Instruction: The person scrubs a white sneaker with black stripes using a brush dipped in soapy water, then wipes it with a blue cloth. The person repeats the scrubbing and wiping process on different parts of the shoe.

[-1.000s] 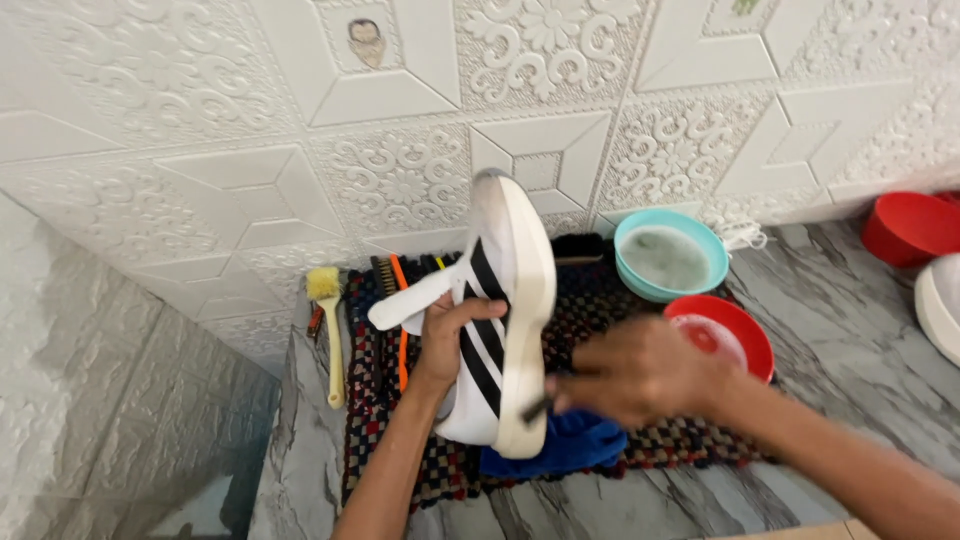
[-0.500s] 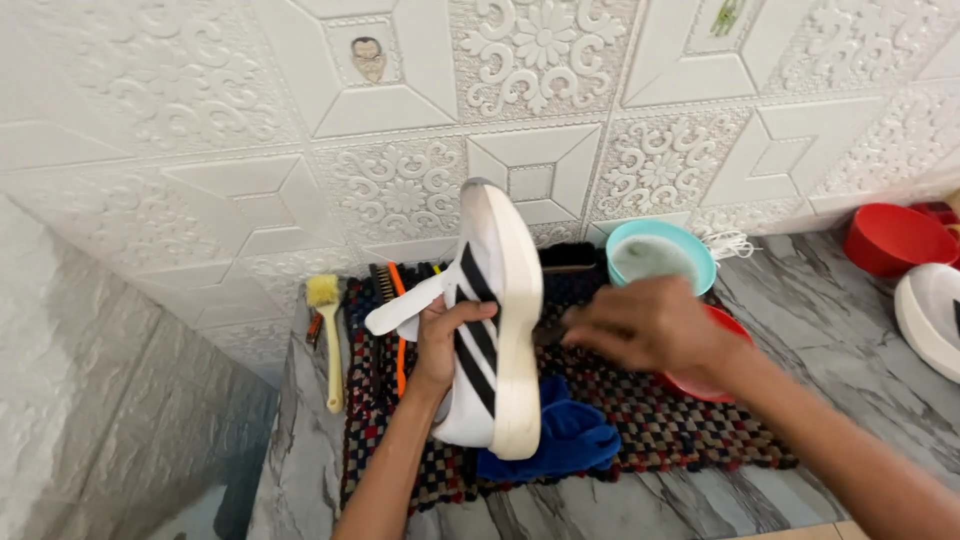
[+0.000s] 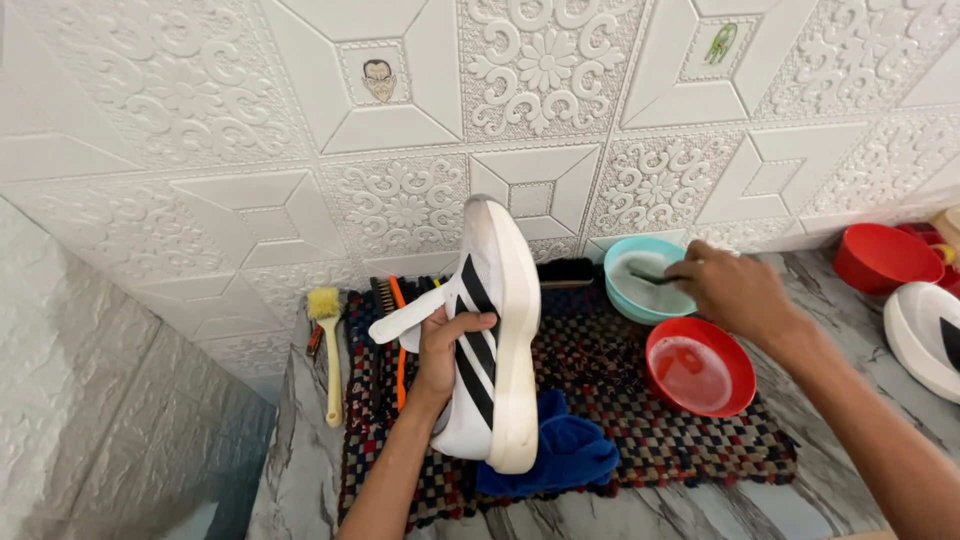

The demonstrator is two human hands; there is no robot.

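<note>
Here the left hand point(image 3: 452, 345) grips a white sneaker point(image 3: 490, 340) with black stripes, holding it upright on its side above a checkered woven mat point(image 3: 620, 370) on the marbled tabletop point(image 3: 300, 480). The right hand point(image 3: 735, 290) pinches a small dark brush point(image 3: 655, 279), its tip inside a teal bowl point(image 3: 640, 280). A red bowl point(image 3: 700, 365) sits just beside it, and a blue cloth point(image 3: 565, 450) lies under the sneaker. A yellow brush point(image 3: 328, 345) rests left of the mat.

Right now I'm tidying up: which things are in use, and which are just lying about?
In use: shoe in left hand; small brush in right hand, dipped in teal bowl.
Lying about: red bowl, blue cloth, yellow brush, mat.
</note>
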